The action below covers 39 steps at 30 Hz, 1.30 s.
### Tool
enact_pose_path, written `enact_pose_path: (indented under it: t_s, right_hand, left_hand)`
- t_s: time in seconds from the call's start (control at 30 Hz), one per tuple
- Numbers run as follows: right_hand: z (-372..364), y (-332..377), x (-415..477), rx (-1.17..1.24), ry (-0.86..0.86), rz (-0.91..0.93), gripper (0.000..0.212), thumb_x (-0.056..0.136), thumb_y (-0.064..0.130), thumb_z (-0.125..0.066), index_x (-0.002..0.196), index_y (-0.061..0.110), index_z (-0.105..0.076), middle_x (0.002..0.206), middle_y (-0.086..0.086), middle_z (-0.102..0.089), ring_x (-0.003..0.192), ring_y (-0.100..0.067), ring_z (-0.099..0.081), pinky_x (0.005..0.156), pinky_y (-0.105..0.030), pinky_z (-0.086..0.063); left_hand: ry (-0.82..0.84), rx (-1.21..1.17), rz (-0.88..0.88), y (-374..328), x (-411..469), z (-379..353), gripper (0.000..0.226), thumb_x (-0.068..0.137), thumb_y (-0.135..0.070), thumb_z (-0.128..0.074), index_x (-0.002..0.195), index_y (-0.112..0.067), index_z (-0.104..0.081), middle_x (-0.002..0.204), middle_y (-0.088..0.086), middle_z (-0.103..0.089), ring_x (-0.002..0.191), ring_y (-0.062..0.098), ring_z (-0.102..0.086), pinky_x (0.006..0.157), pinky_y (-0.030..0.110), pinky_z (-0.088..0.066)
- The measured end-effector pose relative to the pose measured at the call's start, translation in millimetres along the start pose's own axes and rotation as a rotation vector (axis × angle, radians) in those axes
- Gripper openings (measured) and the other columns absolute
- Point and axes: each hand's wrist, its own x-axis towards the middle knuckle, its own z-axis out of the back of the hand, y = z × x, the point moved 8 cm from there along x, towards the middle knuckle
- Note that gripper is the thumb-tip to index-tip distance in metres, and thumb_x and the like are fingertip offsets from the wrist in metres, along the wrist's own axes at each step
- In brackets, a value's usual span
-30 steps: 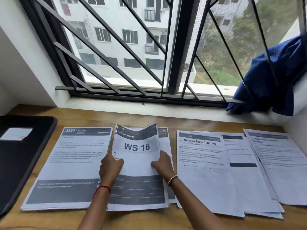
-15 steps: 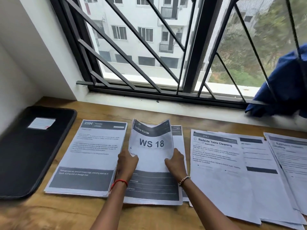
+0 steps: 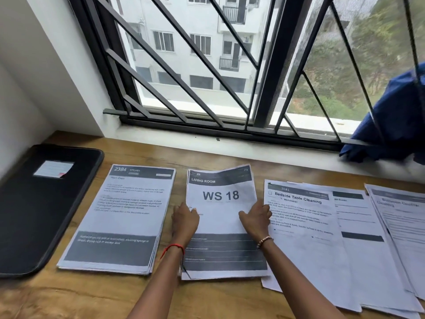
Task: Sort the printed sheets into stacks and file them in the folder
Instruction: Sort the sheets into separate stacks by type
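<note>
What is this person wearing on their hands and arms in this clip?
No sleeves or gloves are in view. The left hand has a thin red thread bracelet tied round its wrist. The right hand has a slim beaded bracelet of pale and brownish beads at its wrist.

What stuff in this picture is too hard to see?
Head view:
- Small print on the white KITCHEN paper stack: too small, blurred.
- Sheets below the white WS 18 top sheet: covered by it.
- Rightmost white sheets: heading blurred, cut by the right edge.
- Black flat folder: cut by the left edge.
- Left hand and right hand: backs face the camera, so grip or press is unclear.
</note>
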Motion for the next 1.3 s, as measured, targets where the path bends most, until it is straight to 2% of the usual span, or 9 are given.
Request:
enact_pose_path:
  t_s: [0.17,0.33,0.43,0.53,0.67,0.77,0.9,1.1,1.3]
  right_hand:
    - [-5.4,-7.6,12.3,0.183,0.037,-0.027,0.049,0.073,0.012,-0.066,0.117,0.002,-0.047,0.116,-0.018,-0.055,0.113,-0.038,-0.048,0.096,-0.042,-0.044]
    - [7.8,-1.2,11.1,0.572,0.119,0.004,0.029,0.071,-0.003,-0.068,0.100,-0.001,-0.066,0.094,-0.015,-0.069,0.077,-0.027,-0.064,0.063,-0.030,-0.055]
    - [37.9,27.9,3.5,0.743,0.105,0.149,0.017,0.080,-0.001,-0.062,0.095,0.006,-0.063,0.090,-0.007,-0.064,0.078,-0.022,-0.061,0.058,-0.021,-0.052]
    - [73.9,62.0,-10.4,0.878,0.037,0.358,0.020,0.085,0.001,-0.060,0.087,0.021,-0.057,0.087,0.001,-0.062,0.081,-0.019,-0.061,0.064,-0.023,-0.056]
    - [101.4,84.9,-36.5,0.950,-0.075,0.577,0.019,0.083,0.015,-0.064,0.098,0.019,-0.053,0.091,0.002,-0.060,0.081,-0.006,-0.061,0.064,-0.022,-0.056]
    - [84.7,68.0,-43.1,0.874,-0.097,0.571,0.031,0.081,0.013,-0.068,0.107,0.011,-0.052,0.092,0.003,-0.060,0.083,-0.004,-0.061,0.063,-0.018,-0.054]
    - [66.3,43.8,-43.0,0.790,-0.123,0.498,0.022,0.085,0.015,-0.065,0.104,0.013,-0.054,0.088,0.002,-0.061,0.082,-0.017,-0.061,0.066,-0.030,-0.057]
    - [63.6,50.4,-40.9,0.759,-0.087,0.463,0.013,0.086,0.018,-0.063,0.095,0.010,-0.057,0.077,0.000,-0.059,0.071,-0.018,-0.056,0.059,-0.037,-0.051]
    - [58.5,50.0,-22.1,0.853,0.119,0.307,0.016,0.081,0.014,-0.069,0.094,0.008,-0.063,0.087,-0.007,-0.066,0.081,-0.019,-0.064,0.066,-0.023,-0.054]
  left_hand:
    - [0.065,-0.291,-0.043,-3.3,3.0,1.2,0.030,0.093,-0.018,-0.054,0.120,-0.004,-0.056,0.116,0.009,-0.063,0.102,0.022,-0.059,0.080,0.024,-0.042]
    - [0.141,-0.519,-0.210,-21.0,-1.4,11.5,0.025,0.094,-0.013,-0.052,0.119,-0.018,-0.057,0.115,0.000,-0.064,0.105,0.015,-0.061,0.084,0.023,-0.049]
    - [0.084,-0.616,-0.318,-49.6,-7.8,33.0,0.023,0.096,-0.017,-0.049,0.116,-0.027,-0.051,0.109,-0.006,-0.063,0.101,0.010,-0.061,0.078,0.017,-0.052]
    - [0.066,-0.749,-0.393,-84.5,-18.3,55.3,0.026,0.096,-0.024,-0.046,0.121,-0.024,-0.047,0.114,0.001,-0.061,0.101,0.013,-0.062,0.077,0.026,-0.057]
    - [0.057,-0.827,-0.572,-115.8,-32.6,74.7,0.032,0.086,-0.049,-0.052,0.114,-0.033,-0.048,0.114,0.006,-0.059,0.104,0.015,-0.061,0.079,0.031,-0.056]
    - [0.055,-0.838,-0.513,-101.9,-37.8,63.8,0.059,0.071,-0.060,-0.064,0.114,-0.022,-0.051,0.108,0.007,-0.062,0.099,0.017,-0.062,0.076,0.029,-0.056]
    - [0.036,-0.815,-0.495,-88.0,-44.4,54.1,0.015,0.085,-0.036,-0.061,0.097,-0.027,-0.059,0.096,0.000,-0.064,0.096,0.021,-0.062,0.077,0.029,-0.057]
    - [0.083,-0.784,-0.470,-82.8,-32.3,49.9,0.044,0.069,-0.063,-0.066,0.096,-0.029,-0.064,0.097,0.001,-0.067,0.098,0.024,-0.063,0.080,0.040,-0.055]
    - [0.268,-0.749,-0.185,-76.3,-11.0,51.9,0.019,0.087,-0.018,-0.062,0.105,-0.011,-0.061,0.097,0.006,-0.068,0.086,0.019,-0.066,0.066,0.023,-0.056]
